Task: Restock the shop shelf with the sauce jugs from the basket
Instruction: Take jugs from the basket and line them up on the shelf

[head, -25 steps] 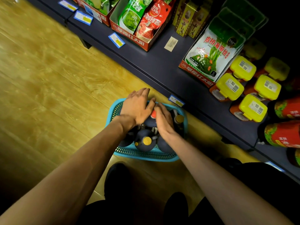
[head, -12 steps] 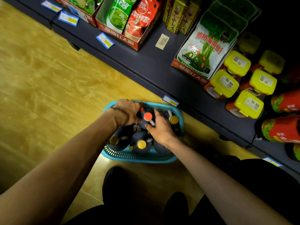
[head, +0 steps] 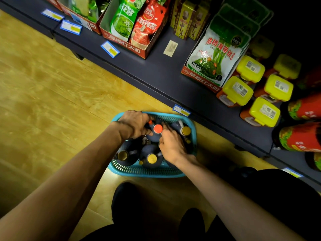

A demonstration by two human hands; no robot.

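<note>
Down at the basket [head: 147, 172] by the shelf's [head: 173, 80] front edge, both arms reach steeply; left hand [head: 134, 123] and right hand [head: 171, 145] curl their grip around the red-capped sauce jug [head: 155, 134] inside.

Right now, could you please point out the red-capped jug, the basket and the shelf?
red-capped jug [head: 157, 128], head view, on its red cap.
basket [head: 147, 171], head view, on its near wall.
shelf [head: 156, 72], head view, on a bare patch of its board.

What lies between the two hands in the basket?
In the head view, the red-capped jug sits between left hand and right hand, both gripping it.
</note>
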